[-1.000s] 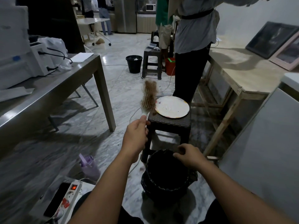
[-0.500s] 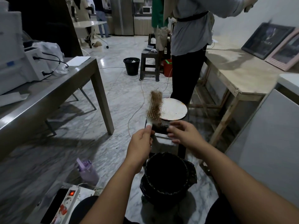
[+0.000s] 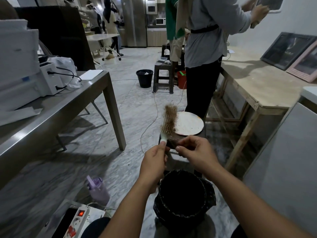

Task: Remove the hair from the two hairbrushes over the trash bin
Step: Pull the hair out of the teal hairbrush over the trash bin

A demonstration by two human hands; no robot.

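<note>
Starting at our left, a grey table (image 3: 72,107) runs along that side, and low beside us a lilac bottle (image 3: 98,188) lies on the marble floor next to a power strip (image 3: 78,220) with its red switch lit.

Our left hand (image 3: 154,163) comes up from below with the forearm angled inward, fingers wrapped tight around the pale handle of the hairbrush (image 3: 169,121). The brush stands nearly upright, its long axis running from the handle at our fist up to the head, leaning slightly right. The bristles face right and toward us and are matted with brown hair (image 3: 169,114).

Just right of the handle, our right hand (image 3: 195,152) is level with the left, wrist bent, thumb and fingertips pinched together at the base of the bristles; whether they actually grip hair there we cannot tell.

Both hands hover above and a little beyond the black-lined trash bin (image 3: 184,199), which sits on the floor between our forearms. Behind the brush a white plate (image 3: 190,123) rests on a dark stool (image 3: 203,133).
</note>
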